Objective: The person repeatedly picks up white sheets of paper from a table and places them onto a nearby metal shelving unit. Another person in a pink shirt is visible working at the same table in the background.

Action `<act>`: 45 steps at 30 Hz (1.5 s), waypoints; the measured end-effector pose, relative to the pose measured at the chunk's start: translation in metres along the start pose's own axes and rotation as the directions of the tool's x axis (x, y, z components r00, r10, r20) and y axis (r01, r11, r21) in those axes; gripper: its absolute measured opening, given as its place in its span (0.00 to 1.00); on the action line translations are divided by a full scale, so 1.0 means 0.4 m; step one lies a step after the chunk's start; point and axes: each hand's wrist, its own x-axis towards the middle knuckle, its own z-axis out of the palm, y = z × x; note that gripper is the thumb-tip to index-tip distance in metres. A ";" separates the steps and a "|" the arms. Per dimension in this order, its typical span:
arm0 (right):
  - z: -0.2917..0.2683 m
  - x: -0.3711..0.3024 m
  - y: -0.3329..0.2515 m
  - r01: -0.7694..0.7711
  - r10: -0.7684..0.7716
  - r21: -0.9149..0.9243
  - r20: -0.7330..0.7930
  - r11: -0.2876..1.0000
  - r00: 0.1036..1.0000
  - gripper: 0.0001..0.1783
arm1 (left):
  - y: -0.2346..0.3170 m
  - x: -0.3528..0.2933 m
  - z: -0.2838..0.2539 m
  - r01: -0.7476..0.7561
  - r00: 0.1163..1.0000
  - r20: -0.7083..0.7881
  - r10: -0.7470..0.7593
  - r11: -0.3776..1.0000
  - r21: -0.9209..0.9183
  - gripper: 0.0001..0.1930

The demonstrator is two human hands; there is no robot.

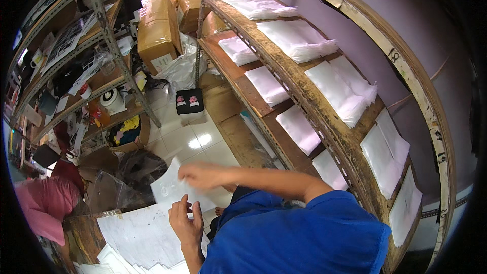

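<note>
My left hand (185,222) rises from the lower edge and holds the near edge of a thin white plastic bag (167,189), thumb on top. My right hand (202,175), blurred, reaches across from the right in a blue sleeve and grips the bag's upper right edge. The bag is lifted, tilted, above a spread stack of similar white bags (134,233) lying on a worn wooden table (78,231).
Curved wooden shelves (304,96) on the right carry several piles of clear bags. Metal racks (109,45) with clutter stand at the left, cardboard boxes (157,30) behind. A person in pink (43,203) sits at the lower left. A black bag (189,101) lies on the tiled floor.
</note>
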 end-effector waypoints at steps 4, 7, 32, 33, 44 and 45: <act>-0.368 -0.124 -0.006 -0.165 0.106 -0.157 -0.328 0.974 0.939 0.15 | -0.013 0.022 -0.019 -0.045 0.999 -0.001 0.045 0.999 -0.009 0.14; -0.622 -0.283 -0.035 -0.379 0.164 -0.152 -0.713 0.913 0.681 0.11 | -0.075 -0.001 -0.014 0.039 0.999 0.020 -0.042 0.990 0.138 0.13; -0.813 -0.937 0.130 -0.999 0.298 -0.047 -0.954 -0.027 0.037 0.14 | -0.167 -0.059 0.045 0.098 0.971 0.206 -0.126 0.985 0.140 0.10; -0.800 -0.927 0.130 -0.999 0.293 -0.046 -0.955 -0.015 0.040 0.13 | -0.164 -0.063 0.044 0.099 0.971 0.203 -0.127 0.985 0.139 0.10; -0.776 -1.001 0.188 -0.983 0.163 -0.123 -0.976 0.135 0.144 0.10 | -0.164 -0.102 0.037 0.120 0.969 0.201 -0.146 0.984 0.135 0.09; -0.775 -0.998 0.190 -0.985 0.153 -0.108 -0.980 0.134 0.129 0.10 | -0.166 -0.107 0.036 0.128 0.967 0.203 -0.153 0.983 0.130 0.09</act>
